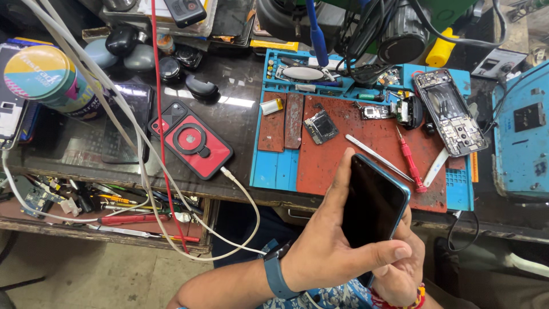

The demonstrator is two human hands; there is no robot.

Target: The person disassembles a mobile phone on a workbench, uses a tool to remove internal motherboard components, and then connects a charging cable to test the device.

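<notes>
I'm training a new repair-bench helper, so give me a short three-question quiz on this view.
1. True or false: both hands hold the dark-screened phone above the bench edge.
2. Which tool lies on the red mat just right of the metal tweezers? A. red-handled screwdriver B. hammer C. scissors
3. What is plugged into the phone in the red case?

Key
1. True: the left hand and right hand grip it together.
2. A, the red-handled screwdriver.
3. A white cable.
</notes>
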